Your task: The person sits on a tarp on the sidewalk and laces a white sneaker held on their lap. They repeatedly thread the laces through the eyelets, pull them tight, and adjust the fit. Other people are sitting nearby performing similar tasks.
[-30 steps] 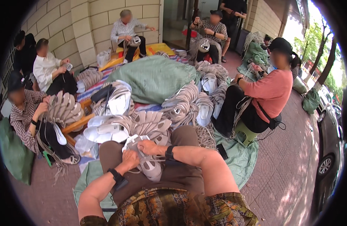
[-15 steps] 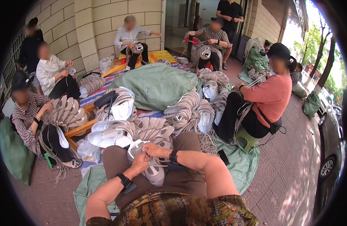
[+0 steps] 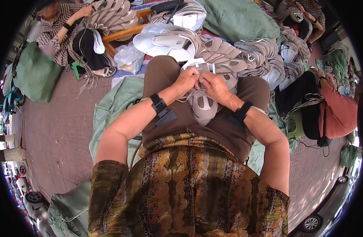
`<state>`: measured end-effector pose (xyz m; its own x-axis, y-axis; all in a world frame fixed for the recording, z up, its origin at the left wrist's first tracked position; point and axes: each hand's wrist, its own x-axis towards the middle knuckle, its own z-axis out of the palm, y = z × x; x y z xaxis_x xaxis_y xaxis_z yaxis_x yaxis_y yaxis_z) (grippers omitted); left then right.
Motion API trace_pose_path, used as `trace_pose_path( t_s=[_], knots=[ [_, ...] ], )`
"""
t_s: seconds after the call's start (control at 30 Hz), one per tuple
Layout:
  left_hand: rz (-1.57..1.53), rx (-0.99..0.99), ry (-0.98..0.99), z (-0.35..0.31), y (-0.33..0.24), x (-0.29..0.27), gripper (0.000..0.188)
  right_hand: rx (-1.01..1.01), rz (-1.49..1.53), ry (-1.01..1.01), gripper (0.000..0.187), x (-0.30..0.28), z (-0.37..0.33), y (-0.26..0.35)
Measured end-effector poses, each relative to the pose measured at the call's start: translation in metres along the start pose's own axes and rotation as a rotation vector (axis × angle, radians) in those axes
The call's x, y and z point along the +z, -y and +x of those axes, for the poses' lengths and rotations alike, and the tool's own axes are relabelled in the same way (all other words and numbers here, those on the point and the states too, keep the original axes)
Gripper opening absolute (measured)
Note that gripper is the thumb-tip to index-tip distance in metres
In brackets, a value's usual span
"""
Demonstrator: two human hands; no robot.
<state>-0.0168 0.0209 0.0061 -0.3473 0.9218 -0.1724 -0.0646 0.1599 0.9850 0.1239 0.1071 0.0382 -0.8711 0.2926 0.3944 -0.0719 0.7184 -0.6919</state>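
Note:
A grey shoe upper (image 3: 204, 106) with a white-lined collar rests across my lap, toe pointing at me. My left hand (image 3: 187, 80) is closed at its lacing area, thumb and fingers pinched. Beside it, almost touching, my right hand (image 3: 216, 85) is also closed on the upper, knuckles up. Thin pale laces hang by my left hand. Whatever lies right between the fingertips is hidden. Just beyond my hands fans a row of grey shoe uppers (image 3: 223, 55) strung closely together.
White-lined uppers (image 3: 165, 40) lie ahead to the left, near a wooden stool (image 3: 124, 32) and a clear plastic bag (image 3: 129, 57). A large green sack (image 3: 240, 17) sits beyond. Co-workers sit at left and right; one at left holds a stack of uppers (image 3: 112, 16).
My view has tipped downward, so more of my shirt and lap shows. Both hands stay at the shoe upper and have drawn together, with wrists farther apart.

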Motion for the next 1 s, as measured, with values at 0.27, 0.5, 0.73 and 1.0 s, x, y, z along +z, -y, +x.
trace_pose_path(
  t_s=[0.27, 0.5, 0.73, 1.0],
  knots=[
    [-0.317, -0.189, 0.126, 0.009, -0.001, 0.009, 0.013, 0.308, 0.229, -0.022, 0.008, -0.003, -0.004, -0.021],
    [-0.272, -0.217, 0.162, 0.008, -0.003, 0.009, 0.013, 0.583, 0.458, -0.016, 0.010, -0.007, -0.003, -0.029],
    [-0.221, -0.171, 0.119, 0.006, -0.003, 0.016, 0.011, 0.668, 0.574, 0.028, 0.009, -0.011, -0.002, -0.033],
    [-0.208, -0.195, 0.151, 0.005, -0.005, 0.014, 0.008, 0.750, 0.638, 0.055, 0.008, -0.015, 0.002, -0.039]
  ],
)
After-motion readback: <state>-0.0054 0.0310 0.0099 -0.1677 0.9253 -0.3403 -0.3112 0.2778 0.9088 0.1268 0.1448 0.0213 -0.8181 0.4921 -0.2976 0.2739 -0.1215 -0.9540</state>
